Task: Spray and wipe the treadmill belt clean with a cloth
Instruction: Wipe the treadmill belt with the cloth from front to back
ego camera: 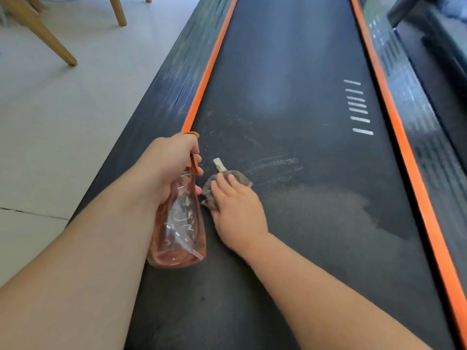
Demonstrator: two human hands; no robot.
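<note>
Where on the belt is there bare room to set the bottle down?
Ahead, the belt is bare between the orange strips, left of the white stripes; also right of the right hand. Crowded by the left strip: left hand, bottle, cloth.

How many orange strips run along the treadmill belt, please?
2. The left orange strip borders the belt's left edge, its near end hidden behind the left hand; the right orange strip borders its right edge.

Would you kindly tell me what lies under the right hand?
A grey cloth lies under the right hand, with a pale tag poking out. The hand covers part of the cloth, and the belt beneath is hidden.
</note>
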